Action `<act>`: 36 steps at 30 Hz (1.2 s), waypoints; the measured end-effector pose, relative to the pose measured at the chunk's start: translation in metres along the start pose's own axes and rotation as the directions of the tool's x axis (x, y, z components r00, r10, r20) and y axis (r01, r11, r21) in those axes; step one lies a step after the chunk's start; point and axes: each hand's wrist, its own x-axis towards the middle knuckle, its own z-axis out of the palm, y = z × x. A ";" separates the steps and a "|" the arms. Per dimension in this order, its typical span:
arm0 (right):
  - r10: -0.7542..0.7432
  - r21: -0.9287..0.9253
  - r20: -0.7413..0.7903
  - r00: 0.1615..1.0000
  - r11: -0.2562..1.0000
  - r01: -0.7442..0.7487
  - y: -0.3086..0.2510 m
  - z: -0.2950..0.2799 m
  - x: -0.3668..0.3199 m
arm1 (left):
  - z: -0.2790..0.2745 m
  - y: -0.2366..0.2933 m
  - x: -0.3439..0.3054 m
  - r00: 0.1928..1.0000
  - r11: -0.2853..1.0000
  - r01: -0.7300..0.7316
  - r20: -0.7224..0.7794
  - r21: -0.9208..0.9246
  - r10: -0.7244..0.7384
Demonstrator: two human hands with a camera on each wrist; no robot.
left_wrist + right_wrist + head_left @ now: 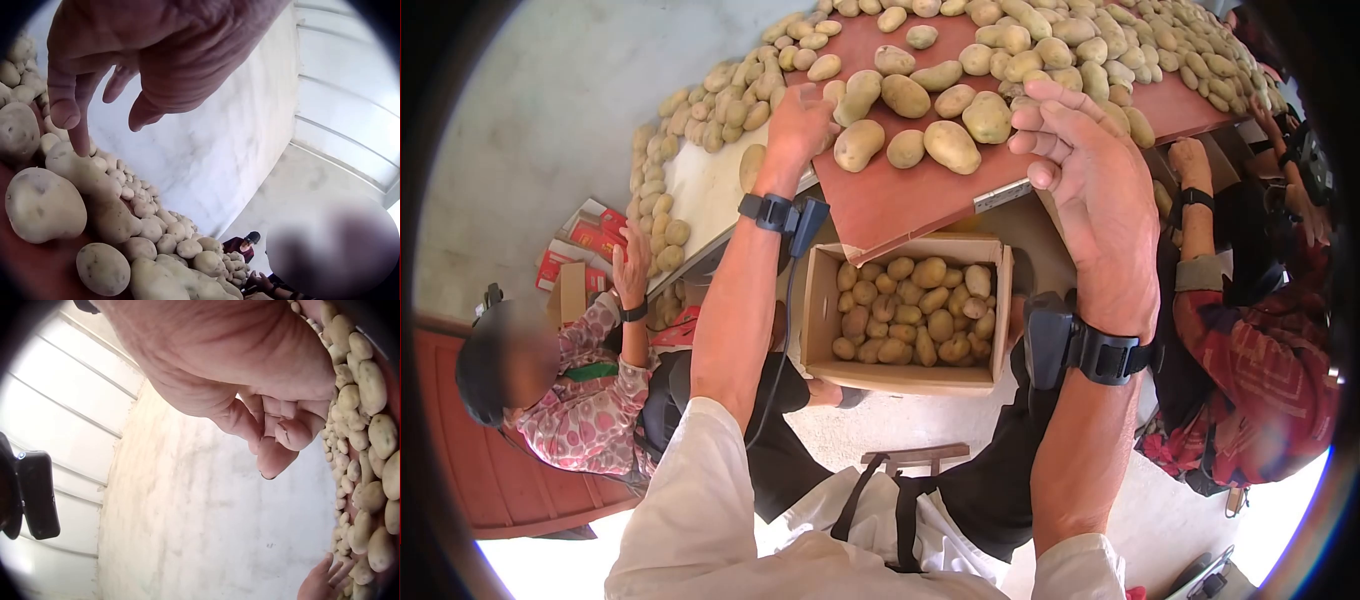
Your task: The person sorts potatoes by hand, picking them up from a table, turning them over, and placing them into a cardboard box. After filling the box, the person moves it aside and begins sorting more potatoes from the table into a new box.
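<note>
Flanking loose potatoes (952, 147) on the red tabletop (878, 208) with left hand (802, 125) and right hand (1092, 185), both empty, with fingers loosely bent and apart. Could, by one careless nudge, send some off the near edge, past the cardboard box (900, 376) below, to bruise.

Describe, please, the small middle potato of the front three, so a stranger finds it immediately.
Find the red tabletop above the open cardboard box. Between left hand and right hand, three potatoes form the front row. The small potato is the middle one, plainly smaller and rounder than both neighbours.
</note>
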 end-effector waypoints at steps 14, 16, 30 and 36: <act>-0.013 0.024 -0.110 0.994 1.000 0.015 -0.006 0.034 0.025 | 0.008 -0.068 -0.108 0.983 0.975 -0.184 -0.021 -0.124 0.182; 0.028 0.039 -0.148 0.989 0.999 -0.022 -0.003 0.036 0.032 | 0.006 -0.072 -0.140 0.978 0.974 0.000 0.202 -0.228 0.048; -0.052 -0.081 -0.003 0.999 0.995 0.052 0.004 0.047 0.024 | 0.033 -0.211 -0.179 0.870 0.925 0.088 0.424 0.369 -0.252; -0.053 -0.103 -0.084 0.995 0.994 0.044 0.005 0.053 0.023 | 0.105 -0.219 -0.164 0.673 0.820 0.572 0.561 0.018 -0.482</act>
